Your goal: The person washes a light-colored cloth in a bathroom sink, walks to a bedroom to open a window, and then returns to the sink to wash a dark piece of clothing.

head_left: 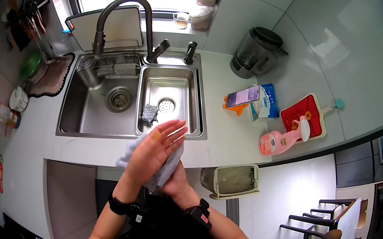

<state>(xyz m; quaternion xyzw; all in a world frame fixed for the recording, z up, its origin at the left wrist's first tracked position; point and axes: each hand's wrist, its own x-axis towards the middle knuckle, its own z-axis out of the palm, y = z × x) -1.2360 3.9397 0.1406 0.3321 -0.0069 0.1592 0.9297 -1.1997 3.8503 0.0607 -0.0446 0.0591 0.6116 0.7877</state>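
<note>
My left hand [150, 156] is raised in front of the sink's near edge, fingers stretched out and the palm showing. A light grey cloth [170, 168] lies behind it and shows on both sides of the hand. My right hand [176, 184] holds the cloth from the right, against the back of my left hand; most of its fingers are hidden by the cloth. Beyond the hands, a grey sponge [149, 113] rests in the right basin [191, 89] of the steel sink, beside the drain.
A dark faucet [148, 30] arches over the sink. On the right counter are a blender [257, 54], a phone [242, 97] on an orange stand, a blue-white packet [269, 102], a red tray [301, 108] and a pink spray bottle [277, 144]. A bin [237, 181] hangs at the counter edge.
</note>
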